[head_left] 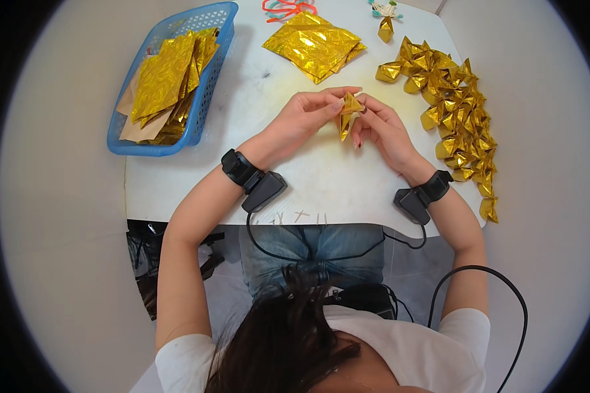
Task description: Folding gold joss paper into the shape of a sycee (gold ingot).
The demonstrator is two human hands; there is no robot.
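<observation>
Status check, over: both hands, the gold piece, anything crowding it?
Left hand and right hand pinching gold piece. Piece folded, creased. Foil sheets beyond, gold pile right; both apart from hands.

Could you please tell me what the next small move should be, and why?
Probably the right hand should gently spread the gold foil piece while the left hand steadies it: held between both hands, it looks narrow and pointed, whereas the folded gold pieces at right look fuller.
</observation>
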